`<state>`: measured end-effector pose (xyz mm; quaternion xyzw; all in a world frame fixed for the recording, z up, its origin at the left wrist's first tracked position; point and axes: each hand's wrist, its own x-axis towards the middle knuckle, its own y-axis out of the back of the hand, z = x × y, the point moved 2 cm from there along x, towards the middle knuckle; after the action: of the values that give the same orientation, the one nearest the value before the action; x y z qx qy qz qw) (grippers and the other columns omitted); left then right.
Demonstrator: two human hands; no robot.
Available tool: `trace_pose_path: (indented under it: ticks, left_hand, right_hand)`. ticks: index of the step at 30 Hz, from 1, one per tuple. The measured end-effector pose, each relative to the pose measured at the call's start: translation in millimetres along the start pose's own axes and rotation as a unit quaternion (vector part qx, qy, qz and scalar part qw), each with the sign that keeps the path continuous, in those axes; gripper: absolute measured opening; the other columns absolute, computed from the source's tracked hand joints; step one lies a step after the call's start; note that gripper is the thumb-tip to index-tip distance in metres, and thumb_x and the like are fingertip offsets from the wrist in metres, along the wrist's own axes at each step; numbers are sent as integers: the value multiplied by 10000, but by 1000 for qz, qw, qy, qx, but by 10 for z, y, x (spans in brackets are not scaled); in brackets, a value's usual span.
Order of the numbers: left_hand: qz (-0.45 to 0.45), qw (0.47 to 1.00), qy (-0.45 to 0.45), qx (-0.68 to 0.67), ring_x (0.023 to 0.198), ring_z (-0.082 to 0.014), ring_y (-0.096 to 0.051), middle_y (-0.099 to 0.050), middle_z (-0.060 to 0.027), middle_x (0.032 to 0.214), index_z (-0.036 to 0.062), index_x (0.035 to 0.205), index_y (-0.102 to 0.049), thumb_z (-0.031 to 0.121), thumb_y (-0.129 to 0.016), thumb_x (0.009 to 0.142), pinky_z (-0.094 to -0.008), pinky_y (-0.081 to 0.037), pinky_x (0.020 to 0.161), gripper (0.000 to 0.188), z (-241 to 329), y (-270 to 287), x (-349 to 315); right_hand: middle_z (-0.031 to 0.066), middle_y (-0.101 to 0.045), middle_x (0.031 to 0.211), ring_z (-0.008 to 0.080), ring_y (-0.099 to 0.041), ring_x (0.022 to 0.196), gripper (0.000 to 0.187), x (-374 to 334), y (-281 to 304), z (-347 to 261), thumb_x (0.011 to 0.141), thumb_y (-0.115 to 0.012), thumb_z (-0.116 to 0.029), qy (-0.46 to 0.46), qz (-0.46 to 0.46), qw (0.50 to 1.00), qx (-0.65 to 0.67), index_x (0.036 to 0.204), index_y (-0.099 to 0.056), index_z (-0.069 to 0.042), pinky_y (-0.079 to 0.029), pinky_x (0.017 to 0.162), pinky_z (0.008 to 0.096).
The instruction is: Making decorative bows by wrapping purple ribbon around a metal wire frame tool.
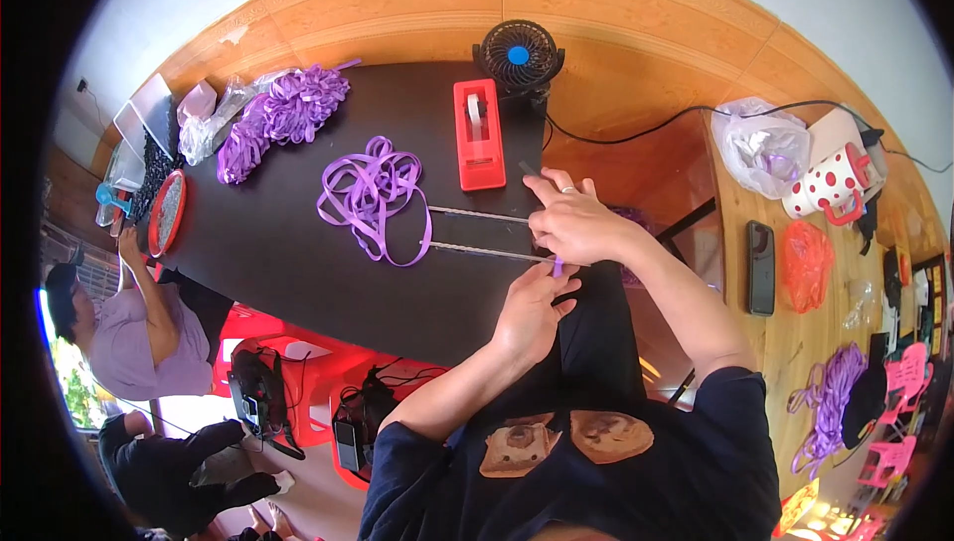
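Note:
Two thin metal rods [482, 250] lie side by side over the dark table, their near ends by my hands. My left hand [532, 312] is closed, thumb and fingers pinching a short piece of purple ribbon [558, 268] beside the nearer rod's end. Over the rods' right ends is my right hand [581, 226], wearing a ring, its fingers bent downward; what they hold is hidden. A loose heap of purple ribbon [373, 193] lies at the rods' left ends. Behind my hands stands a red tape dispenser [481, 168] with a clear roll.
On the dark table [288, 233] are a big purple ribbon bundle [288, 119] and a red-rimmed tray [168, 213]. A black fan [518, 54] stands at the back edge. The wooden table [735, 253] holds a phone [760, 268], a dotted tumbler [825, 183] and bags. A person [149, 332] sits left.

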<state>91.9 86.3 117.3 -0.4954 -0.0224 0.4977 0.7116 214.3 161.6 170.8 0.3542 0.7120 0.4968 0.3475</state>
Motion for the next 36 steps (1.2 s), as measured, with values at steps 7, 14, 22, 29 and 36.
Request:
trace_pose_path:
  ticks: [7,14,22,29,36]
  left_hand:
    - [-6,1000,-5,20,1035,-217,-544,-586,-100,1152,56,1115,-546,88,-513,885,-339,-404,831,235,-8,10,13]
    - [-6,1000,-7,28,1032,-210,-549,-587,-95,1149,55,1116,-550,90,-524,879,-342,-401,835,240,3,-27,-13]
    - [-20,999,-9,23,1037,-219,-550,-580,-101,1159,50,1134,-529,88,-537,867,-350,-401,841,270,-11,13,6]
    - [-33,999,-6,18,1046,-230,-549,-579,-100,1166,44,1148,-525,90,-537,870,-355,-399,857,282,-12,46,29]
    - [-46,999,0,13,1060,-227,-548,-580,-97,1180,43,1137,-537,109,-534,884,-358,-397,868,262,-12,70,34]
  right_hand:
    - [193,-326,1430,405,-215,1332,63,66,-64,37,778,-625,-148,-3,18,997,81,770,-653,-92,-277,942,548]
    - [175,-319,1434,398,-204,1335,50,89,-100,80,775,-631,-134,44,42,991,121,741,-640,-99,-262,947,549]
    - [130,-312,1450,355,-186,1347,64,101,-63,157,795,-619,-141,70,20,979,189,745,-646,-111,-229,977,558]
    - [127,-302,1469,322,-227,1339,43,-61,-121,337,806,-654,-118,103,74,942,310,769,-641,-100,-214,1058,484]
    - [126,-311,1468,316,-275,1320,60,-222,-273,519,817,-666,-133,128,120,895,411,783,-624,-107,-220,1065,439]
